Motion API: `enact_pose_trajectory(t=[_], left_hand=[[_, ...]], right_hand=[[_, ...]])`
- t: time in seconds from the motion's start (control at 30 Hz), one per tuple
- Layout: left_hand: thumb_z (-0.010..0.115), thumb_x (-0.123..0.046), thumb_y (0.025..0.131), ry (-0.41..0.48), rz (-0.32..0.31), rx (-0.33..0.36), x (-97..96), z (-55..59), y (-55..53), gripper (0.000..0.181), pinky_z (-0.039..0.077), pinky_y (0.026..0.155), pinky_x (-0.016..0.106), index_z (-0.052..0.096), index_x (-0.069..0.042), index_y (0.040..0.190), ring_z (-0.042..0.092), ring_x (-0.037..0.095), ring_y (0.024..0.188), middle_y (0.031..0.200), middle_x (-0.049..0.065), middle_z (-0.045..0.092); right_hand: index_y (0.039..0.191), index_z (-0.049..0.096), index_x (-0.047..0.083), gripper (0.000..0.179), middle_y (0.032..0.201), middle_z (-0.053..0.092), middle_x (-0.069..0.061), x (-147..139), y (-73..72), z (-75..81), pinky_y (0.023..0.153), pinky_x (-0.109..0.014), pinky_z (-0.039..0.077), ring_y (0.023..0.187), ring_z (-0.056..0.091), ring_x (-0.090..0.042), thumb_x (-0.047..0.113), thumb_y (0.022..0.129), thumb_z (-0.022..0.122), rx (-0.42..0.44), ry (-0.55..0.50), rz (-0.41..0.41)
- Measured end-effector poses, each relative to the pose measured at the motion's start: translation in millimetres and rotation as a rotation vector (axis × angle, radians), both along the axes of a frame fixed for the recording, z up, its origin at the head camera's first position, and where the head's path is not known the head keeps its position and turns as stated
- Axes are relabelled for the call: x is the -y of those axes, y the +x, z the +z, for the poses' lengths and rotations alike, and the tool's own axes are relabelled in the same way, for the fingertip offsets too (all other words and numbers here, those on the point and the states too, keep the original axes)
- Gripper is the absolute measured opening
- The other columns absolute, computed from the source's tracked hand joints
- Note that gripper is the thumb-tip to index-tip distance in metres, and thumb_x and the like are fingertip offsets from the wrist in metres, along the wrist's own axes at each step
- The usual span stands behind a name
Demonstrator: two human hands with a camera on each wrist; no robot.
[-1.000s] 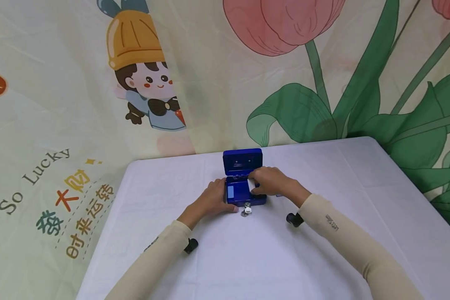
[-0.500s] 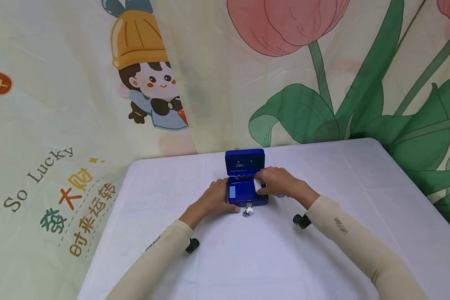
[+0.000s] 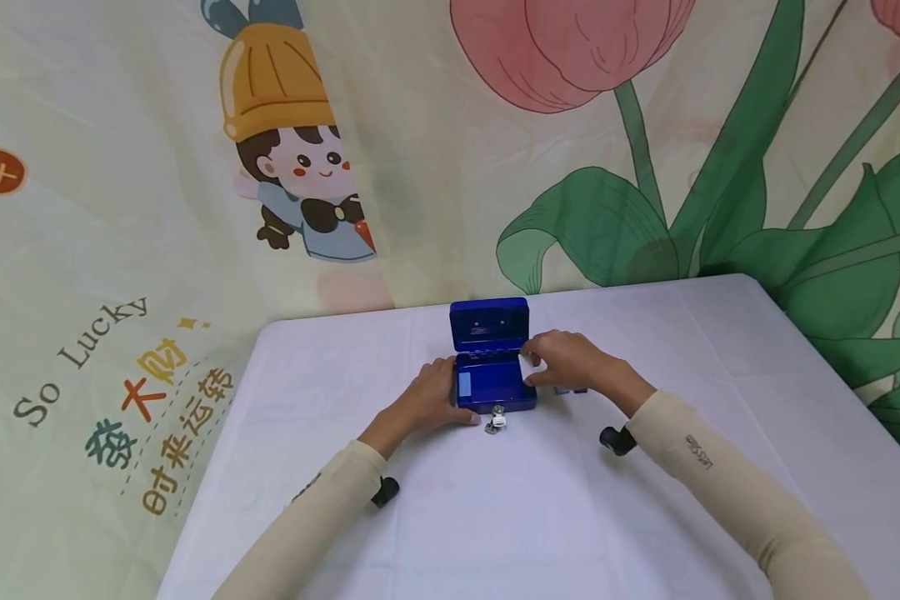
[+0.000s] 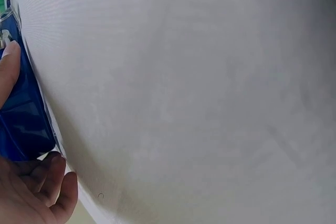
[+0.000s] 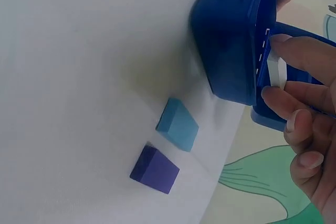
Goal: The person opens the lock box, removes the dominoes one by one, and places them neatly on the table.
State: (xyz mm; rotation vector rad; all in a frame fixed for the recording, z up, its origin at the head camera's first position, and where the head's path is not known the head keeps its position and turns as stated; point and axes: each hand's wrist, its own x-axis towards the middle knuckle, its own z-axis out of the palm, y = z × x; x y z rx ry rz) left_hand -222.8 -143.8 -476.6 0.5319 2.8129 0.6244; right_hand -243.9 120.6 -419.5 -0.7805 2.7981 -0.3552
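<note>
A blue metal cash box [image 3: 495, 385] stands with its lid [image 3: 489, 323] raised on the table. My left hand [image 3: 426, 393] grips its left side, thumb along the front near the lock with a key [image 3: 498, 417] in it. Over the right rim, my right hand [image 3: 567, 360] pinches a small white block [image 5: 277, 71] between thumb and fingertips. Inside the box at the left is a light-blue patch [image 3: 465, 383]; whether it is a block or a label I cannot tell.
Right of the box, a light-blue block [image 5: 181, 127] and a purple block [image 5: 156, 171] lie on the white-covered table [image 3: 450, 517]. Behind the table hangs a printed cloth [image 3: 420, 167] with flowers and a cartoon figure.
My right hand has moved right with the white block, from over the box's inside to its right rim. The small blocks beside the box show more. My left hand has kept its grip.
</note>
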Motion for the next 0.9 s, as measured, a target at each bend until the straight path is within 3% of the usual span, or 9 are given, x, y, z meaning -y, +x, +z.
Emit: enact_pose_trajectory(t=[0.33, 0.9], left_hand=[[0.087, -0.054, 0.072, -0.011, 0.004, 0.003, -0.7, 0.4, 0.2, 0.116, 0.037, 0.114, 0.050, 0.026, -0.003, 0.156, 0.043, 0.034, 0.132, 0.150, 0.018, 0.045], [0.087, -0.054, 0.071, -0.016, 0.008, 0.003, -1.8, 0.1, 0.6, 0.116, 0.037, 0.115, 0.049, 0.026, -0.004, 0.156, 0.043, 0.034, 0.133, 0.151, 0.018, 0.044]], right_hand=[[0.130, 0.066, 0.005, 0.052, 0.108, 0.073, -0.004, -16, -0.2, -2.2, 0.090, -0.040, 0.056, 0.102, 0.066, -0.023, 0.029, 0.086, 0.081, 0.030, -0.031, -0.015], [0.126, 0.068, 0.005, 0.048, 0.099, 0.071, 0.000, -49, 1.4, -17.4, 0.080, -0.036, 0.054, 0.089, 0.059, -0.017, 0.029, 0.087, 0.080, 0.084, -0.041, -0.072]])
